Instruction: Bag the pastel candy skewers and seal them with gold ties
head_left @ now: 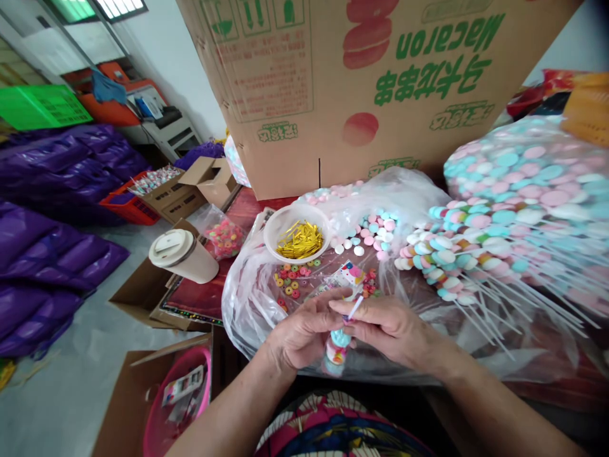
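Near the table's front edge, my left hand [304, 327] is closed around a wrapped candy skewer [338, 349]. Its pink, white and blue candies show through a clear wrapper below my fingers, and a white stick sticks out above. My right hand [392, 327] pinches the skewer at the stick end, where a bit of purple shows; my fingers partly hide this spot. Just beyond my hands lie a printed plastic packet [351, 273] and loose ring-shaped candies [292, 273]. A white bowl [271, 238] holding gold twist ties [302, 241] stands farther back.
Finished-looking candy skewers [457, 254] are piled at right beside a big bag of pastel candies [523, 165]. A large cardboard box [328, 127] stands behind. A lidded white cup [190, 260] is at left, and a pink basin [155, 406] sits low by the table.
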Demonstrator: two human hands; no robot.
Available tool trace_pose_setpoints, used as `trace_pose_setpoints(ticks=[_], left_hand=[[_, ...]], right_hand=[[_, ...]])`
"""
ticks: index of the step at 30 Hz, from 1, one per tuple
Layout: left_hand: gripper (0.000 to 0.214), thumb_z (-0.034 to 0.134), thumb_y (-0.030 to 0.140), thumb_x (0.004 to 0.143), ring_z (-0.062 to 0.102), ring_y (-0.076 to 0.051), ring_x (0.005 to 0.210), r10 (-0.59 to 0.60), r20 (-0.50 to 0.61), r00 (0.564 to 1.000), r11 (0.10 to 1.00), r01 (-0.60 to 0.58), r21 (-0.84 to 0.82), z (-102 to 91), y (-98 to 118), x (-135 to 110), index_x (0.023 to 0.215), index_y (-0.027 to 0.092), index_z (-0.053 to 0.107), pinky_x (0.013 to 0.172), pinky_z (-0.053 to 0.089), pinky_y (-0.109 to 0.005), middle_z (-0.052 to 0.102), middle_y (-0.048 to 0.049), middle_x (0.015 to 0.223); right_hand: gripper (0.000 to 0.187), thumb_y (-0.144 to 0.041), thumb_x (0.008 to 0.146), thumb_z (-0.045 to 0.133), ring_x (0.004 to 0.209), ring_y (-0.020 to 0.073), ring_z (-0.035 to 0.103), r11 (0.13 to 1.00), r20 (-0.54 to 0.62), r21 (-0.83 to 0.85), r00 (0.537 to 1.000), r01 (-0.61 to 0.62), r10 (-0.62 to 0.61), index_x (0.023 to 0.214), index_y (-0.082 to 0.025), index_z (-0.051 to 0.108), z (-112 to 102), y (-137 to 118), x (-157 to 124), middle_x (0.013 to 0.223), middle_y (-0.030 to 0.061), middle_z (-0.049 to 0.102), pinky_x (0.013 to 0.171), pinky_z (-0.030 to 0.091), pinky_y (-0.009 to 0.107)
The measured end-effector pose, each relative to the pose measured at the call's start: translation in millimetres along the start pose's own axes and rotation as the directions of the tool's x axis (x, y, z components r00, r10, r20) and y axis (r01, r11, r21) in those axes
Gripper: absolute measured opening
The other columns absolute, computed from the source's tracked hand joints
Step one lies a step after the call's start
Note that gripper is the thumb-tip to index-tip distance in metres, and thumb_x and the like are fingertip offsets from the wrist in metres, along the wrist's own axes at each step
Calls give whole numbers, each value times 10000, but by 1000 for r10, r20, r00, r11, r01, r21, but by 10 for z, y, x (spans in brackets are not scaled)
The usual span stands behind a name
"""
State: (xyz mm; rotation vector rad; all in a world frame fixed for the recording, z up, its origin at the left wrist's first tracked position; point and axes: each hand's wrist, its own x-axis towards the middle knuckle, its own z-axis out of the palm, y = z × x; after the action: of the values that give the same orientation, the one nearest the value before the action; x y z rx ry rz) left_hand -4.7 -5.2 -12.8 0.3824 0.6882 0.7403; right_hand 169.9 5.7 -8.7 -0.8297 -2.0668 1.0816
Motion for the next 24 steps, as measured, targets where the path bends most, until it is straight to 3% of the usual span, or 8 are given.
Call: trace_pose_setpoints(ticks=[2,5,8,13,17,19,21,24], left_hand=[[664,844,153,538,612,-139,614,7,-18,1000,1000,-8,-29,-11,2,5,1148,197,586,607,468,-275,657,-12,783],[752,846,170,556,608,-128,618,125,-184,975,988,-139,-66,-19,-47,56,1227,216,509,613,455,-251,632,17,737],[721,851,204,554,564,-98,581,247,-322,914,963,-269,-26,3,-144,113,1186,193,505,597,424,-215,591,47,654],[723,836,386,586,529,-92,591,438,-399,805,894,-348,281,80,-242,113,1202,223,495,577,397,-205,617,30,744],[779,574,759,654,585,-156,592,51,-274,960,994,-23,106,136,28,9,1197,204,532,592,437,-283,636,-36,751],[778,426,826,686,592,-168,603,148,-162,976,988,-153,-17,131,249,-72,1152,223,579,644,466,-332,640,-39,734],[755,386,834,698,609,-190,629,348,-120,930,937,-347,24,100,417,-140,1108,253,638,714,481,-381,644,-34,673],[790,456,841,649,638,-239,690,154,-33,988,958,-141,249,62,465,-171,920,148,722,748,479,-388,671,-93,652]], right_hand=[[172,-309,874,545,549,117,574,996,15,25,996,-90,90,823,-211,677,53,-3,19,644,-8,659,515,450,223],[298,-333,893,510,453,90,471,972,-176,-28,958,-233,225,631,-196,541,254,32,17,501,-37,532,447,372,203],[286,-262,915,425,523,116,492,940,-371,-292,927,-178,60,656,-195,525,411,110,-16,565,4,547,522,384,239],[202,-172,864,409,598,172,500,759,-360,-639,920,-124,-153,748,-195,574,206,139,-84,619,51,554,598,373,301],[216,-220,877,448,567,165,451,794,-345,-599,929,-107,-134,683,-211,542,121,32,-154,589,47,515,583,347,307],[204,-213,869,436,541,155,437,856,-279,-513,954,-54,-108,686,-216,525,172,2,-170,578,28,513,554,331,296],[180,-227,870,422,533,148,441,907,-381,-387,924,-163,3,711,-216,505,224,-14,-160,578,8,507,537,330,282],[199,-275,886,421,525,127,436,953,-484,-88,848,-290,214,700,-218,462,281,-62,-116,569,-21,478,514,333,256]])
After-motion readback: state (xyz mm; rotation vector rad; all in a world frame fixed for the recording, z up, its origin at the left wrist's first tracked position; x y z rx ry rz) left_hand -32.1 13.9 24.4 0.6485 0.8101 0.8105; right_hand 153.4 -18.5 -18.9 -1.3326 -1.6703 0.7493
